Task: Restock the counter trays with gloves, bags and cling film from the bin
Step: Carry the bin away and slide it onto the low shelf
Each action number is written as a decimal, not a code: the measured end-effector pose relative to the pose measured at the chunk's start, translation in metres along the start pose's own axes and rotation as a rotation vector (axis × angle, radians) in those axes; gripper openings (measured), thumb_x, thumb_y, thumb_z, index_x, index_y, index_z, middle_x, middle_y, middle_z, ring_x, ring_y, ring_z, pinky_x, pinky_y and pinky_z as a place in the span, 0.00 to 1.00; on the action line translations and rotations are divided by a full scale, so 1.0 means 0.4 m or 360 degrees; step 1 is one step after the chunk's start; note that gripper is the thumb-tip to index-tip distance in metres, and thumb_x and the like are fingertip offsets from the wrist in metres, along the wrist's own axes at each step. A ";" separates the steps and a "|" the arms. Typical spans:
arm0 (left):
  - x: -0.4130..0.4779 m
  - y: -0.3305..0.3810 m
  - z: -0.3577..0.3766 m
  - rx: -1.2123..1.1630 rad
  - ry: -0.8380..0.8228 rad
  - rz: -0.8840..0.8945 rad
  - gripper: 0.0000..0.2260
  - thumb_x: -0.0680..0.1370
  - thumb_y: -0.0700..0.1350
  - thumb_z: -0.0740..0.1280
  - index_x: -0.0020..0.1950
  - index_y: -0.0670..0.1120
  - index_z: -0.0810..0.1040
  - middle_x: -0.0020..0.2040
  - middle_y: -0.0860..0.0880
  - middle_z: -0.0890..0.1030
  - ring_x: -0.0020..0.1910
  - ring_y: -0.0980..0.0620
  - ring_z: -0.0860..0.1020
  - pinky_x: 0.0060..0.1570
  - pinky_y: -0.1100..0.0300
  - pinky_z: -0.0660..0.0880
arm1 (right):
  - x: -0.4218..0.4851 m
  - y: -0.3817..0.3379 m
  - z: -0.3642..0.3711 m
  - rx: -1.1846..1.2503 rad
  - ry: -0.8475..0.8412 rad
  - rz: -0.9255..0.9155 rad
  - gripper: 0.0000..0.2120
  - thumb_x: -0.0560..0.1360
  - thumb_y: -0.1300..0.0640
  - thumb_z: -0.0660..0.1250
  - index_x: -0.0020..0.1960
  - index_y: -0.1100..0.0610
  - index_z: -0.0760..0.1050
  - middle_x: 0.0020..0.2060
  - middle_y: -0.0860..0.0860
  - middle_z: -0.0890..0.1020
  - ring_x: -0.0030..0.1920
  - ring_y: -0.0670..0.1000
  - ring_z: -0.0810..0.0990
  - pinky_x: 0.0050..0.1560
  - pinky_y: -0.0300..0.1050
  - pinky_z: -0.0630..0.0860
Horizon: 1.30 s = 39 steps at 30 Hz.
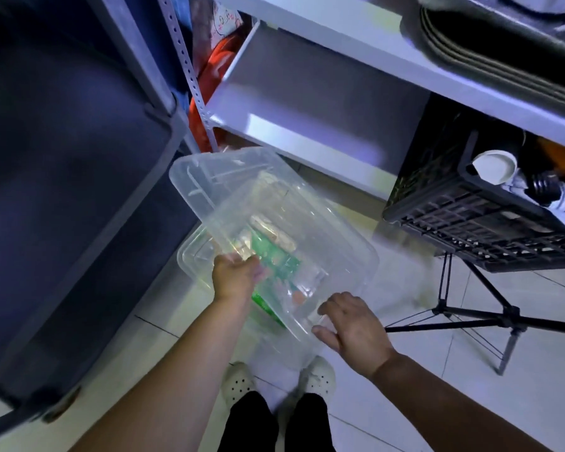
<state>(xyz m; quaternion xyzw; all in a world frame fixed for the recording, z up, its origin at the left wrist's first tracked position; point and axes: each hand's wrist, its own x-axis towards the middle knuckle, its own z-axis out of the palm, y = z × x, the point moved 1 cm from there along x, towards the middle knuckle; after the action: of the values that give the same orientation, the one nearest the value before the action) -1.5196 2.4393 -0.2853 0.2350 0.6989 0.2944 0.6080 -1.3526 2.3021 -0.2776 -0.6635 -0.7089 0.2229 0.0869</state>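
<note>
A clear plastic lid (268,203) is tilted above a clear plastic bin (193,259) that stands on the tiled floor. My left hand (235,277) grips the lid's near edge. My right hand (353,324) touches the lid's right corner with its fingers spread. Through the plastic I see a green packet (279,262) and pale boxes (268,225) inside the bin; their labels are too blurred to read.
A large dark container (62,190) fills the left side. A white metal shelf (307,102) stands behind the bin. A black crate (483,216) with bottles sits at the right, above a black tripod stand (470,314). My feet (278,380) are just below the bin.
</note>
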 end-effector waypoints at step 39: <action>0.234 -0.483 -0.021 0.2582 -0.0374 0.0963 0.38 0.75 0.53 0.66 0.76 0.53 0.46 0.78 0.47 0.43 0.76 0.46 0.41 0.73 0.47 0.43 | 0.062 0.462 0.369 0.0981 0.0172 0.1853 0.23 0.74 0.58 0.68 0.65 0.64 0.67 0.59 0.65 0.77 0.57 0.65 0.77 0.61 0.61 0.73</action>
<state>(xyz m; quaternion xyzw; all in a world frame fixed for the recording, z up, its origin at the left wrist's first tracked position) -1.5362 2.3644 -0.4858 0.7996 0.5331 -0.1714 0.2169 -1.2504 2.3006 -0.4924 -0.8934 -0.1326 0.3927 0.1735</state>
